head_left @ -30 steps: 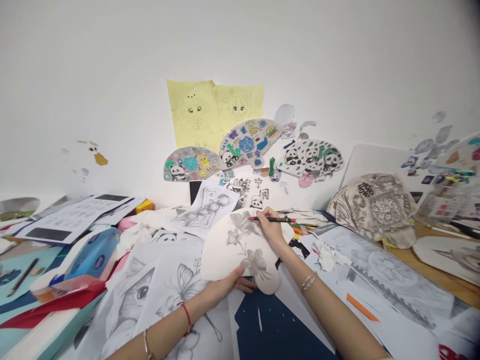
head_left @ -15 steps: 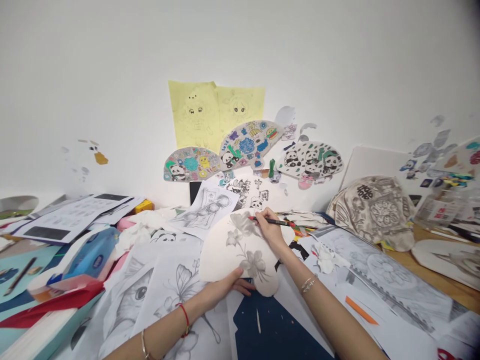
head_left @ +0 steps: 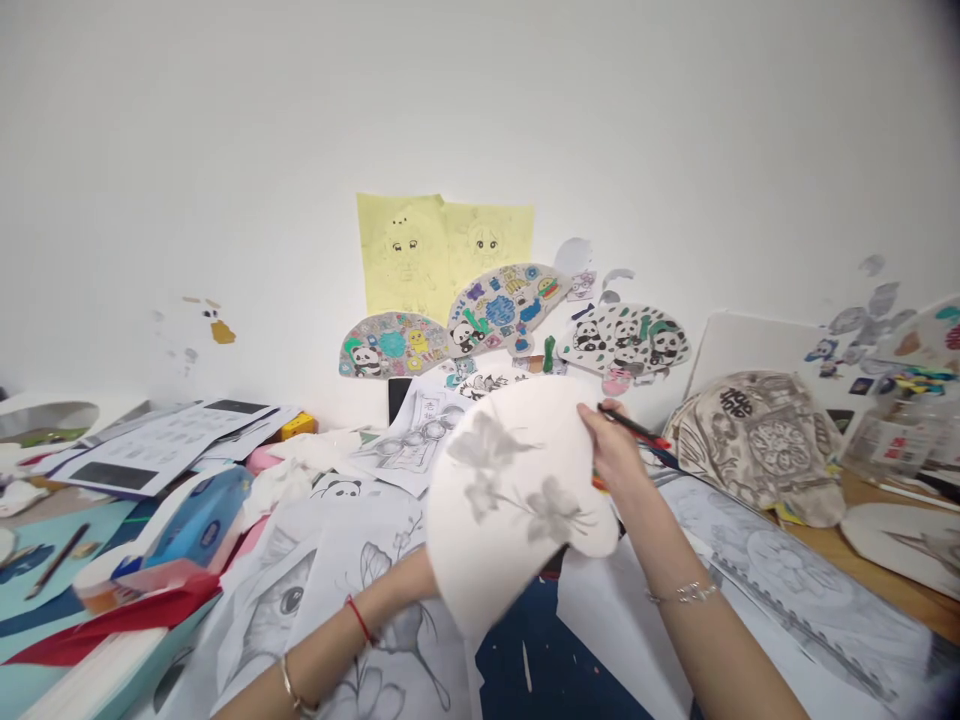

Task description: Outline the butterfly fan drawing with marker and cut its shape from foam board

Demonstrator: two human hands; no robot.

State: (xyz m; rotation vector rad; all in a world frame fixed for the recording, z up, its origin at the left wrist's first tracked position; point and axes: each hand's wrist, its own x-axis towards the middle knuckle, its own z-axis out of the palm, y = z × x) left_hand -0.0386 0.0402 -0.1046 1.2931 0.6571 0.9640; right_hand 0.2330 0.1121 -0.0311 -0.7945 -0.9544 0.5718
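Note:
A white fan-shaped board [head_left: 499, 540] is held up and tilted, its face toward me, with a grey butterfly, flowers and a stem painted on it. My right hand [head_left: 616, 450] is at its upper right edge, fingers closed round a slim black and red pen [head_left: 634, 427]. The pen's red end points right, away from the board. My left hand [head_left: 424, 575] reaches behind the board's left side, and its fingers are hidden there. Below lie a dark blue sheet [head_left: 555, 660] and a butterfly and flower drawing [head_left: 375, 600].
Pencil drawings [head_left: 810, 570] cover the right side. A brown painted fan [head_left: 750, 430] leans near a clear plastic jar [head_left: 892, 440]. To the left are a blue tissue pack [head_left: 196, 515], a red strip [head_left: 112, 620] and a brush [head_left: 56, 562]. Decorated fans [head_left: 510, 310] and yellow drawings [head_left: 405, 250] hang on the wall.
The board has been lifted and tilted, its lower left edge swinging down over my left hand. My right hand has left the painted butterfly for the right edge, and the pen's red end now points right.

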